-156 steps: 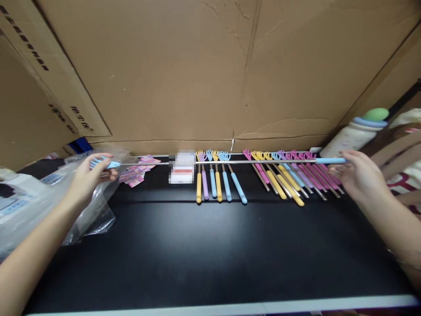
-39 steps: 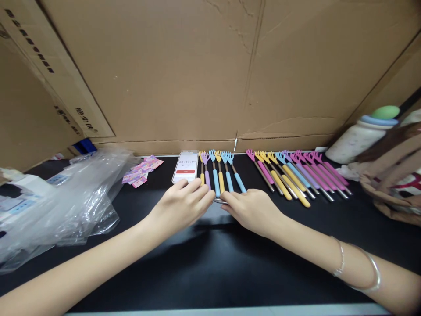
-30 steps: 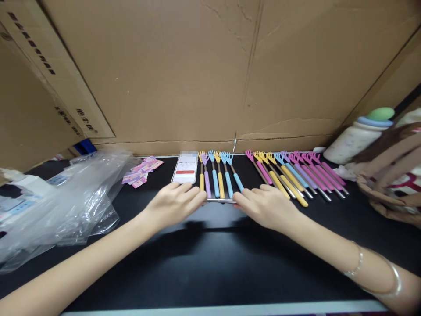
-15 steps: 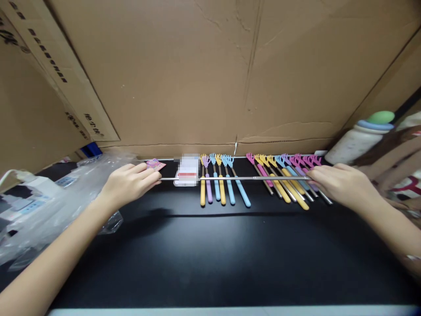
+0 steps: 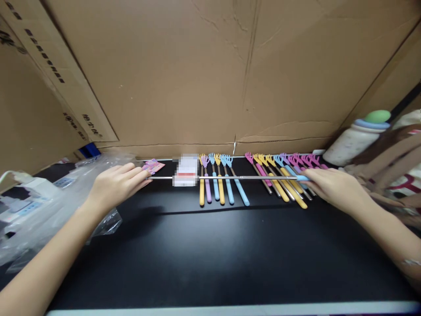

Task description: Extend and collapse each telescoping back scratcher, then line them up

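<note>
A telescopic back scratcher (image 5: 230, 177) with a thin metal rod and a blue handle is stretched out level above the black table (image 5: 210, 250). My left hand (image 5: 115, 186) is closed on its left end, where the claw is hidden by my fingers. My right hand (image 5: 332, 186) is closed on the blue handle at its right end. Under the rod lie two groups of collapsed scratchers: a small one (image 5: 219, 186) in yellow, purple and blue, and a larger one (image 5: 286, 177) in pink, yellow, blue and purple.
A phone (image 5: 186, 172) lies left of the small group, with pink packets (image 5: 153, 166) beside it. Clear plastic bags (image 5: 66, 206) cover the left side. A cardboard wall (image 5: 210, 74) stands behind. A white bottle (image 5: 358, 136) and a patterned bag (image 5: 394, 175) sit at the right.
A second ago my hands were close together at the table's middle on the collapsed scratcher. They have moved apart sideways and the rod has lengthened between them.
</note>
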The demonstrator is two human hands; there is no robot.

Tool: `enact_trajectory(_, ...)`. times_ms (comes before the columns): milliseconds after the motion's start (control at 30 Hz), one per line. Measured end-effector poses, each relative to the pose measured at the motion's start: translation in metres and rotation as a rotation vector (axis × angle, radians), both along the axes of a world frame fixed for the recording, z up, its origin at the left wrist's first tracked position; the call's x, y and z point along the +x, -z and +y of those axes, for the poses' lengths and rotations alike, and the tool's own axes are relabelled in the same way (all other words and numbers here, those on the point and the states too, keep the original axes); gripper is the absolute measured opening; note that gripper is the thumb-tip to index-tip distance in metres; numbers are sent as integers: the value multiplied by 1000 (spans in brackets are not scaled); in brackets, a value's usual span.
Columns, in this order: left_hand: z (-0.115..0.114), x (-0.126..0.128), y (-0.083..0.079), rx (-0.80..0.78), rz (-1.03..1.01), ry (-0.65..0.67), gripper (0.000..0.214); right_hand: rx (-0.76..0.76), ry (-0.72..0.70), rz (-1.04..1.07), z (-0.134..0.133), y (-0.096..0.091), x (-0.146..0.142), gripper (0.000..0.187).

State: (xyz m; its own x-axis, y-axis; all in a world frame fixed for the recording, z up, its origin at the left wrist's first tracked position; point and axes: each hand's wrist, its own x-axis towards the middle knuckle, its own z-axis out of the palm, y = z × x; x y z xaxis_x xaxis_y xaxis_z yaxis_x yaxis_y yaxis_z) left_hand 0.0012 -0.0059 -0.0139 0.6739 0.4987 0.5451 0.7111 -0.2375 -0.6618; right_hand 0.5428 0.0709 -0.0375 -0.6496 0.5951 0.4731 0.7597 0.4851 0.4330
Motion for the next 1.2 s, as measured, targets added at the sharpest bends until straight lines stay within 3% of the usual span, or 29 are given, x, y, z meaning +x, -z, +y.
enact_trajectory(167, 3, 1, 3, 3, -20, 14, 23, -1, -16, 8, -2, -4, -5, 42)
enact_trajectory(267, 4, 11, 9, -33, -38, 78, 22, 16, -80, 21, -11, -9, -26, 41)
enact_trajectory(367, 2, 40, 16, -42, -31, 177, 23, 4, -174, -36, -27, -10, -64, 33)
enact_trajectory(533, -13, 103, 18, -101, -42, 285, 25, -6, -304, -30, -55, 0, -139, 34)
enact_trajectory(667, -21, 130, 17, -161, -99, 311, 24, -48, -333, 14, -69, 5, -174, 33)
enact_trajectory(867, -19, 139, 27, -212, -184, 293, 19, -85, -287, -39, -78, 2, -184, 14)
enact_trajectory(1033, -25, 144, 28, -269, -200, 300, 21, -96, -300, -37, -82, 8, -191, 10)
enact_trajectory(1200, -27, 126, 20, -224, -154, 263, 21, -33, -298, -75, -76, 3, -180, 10)
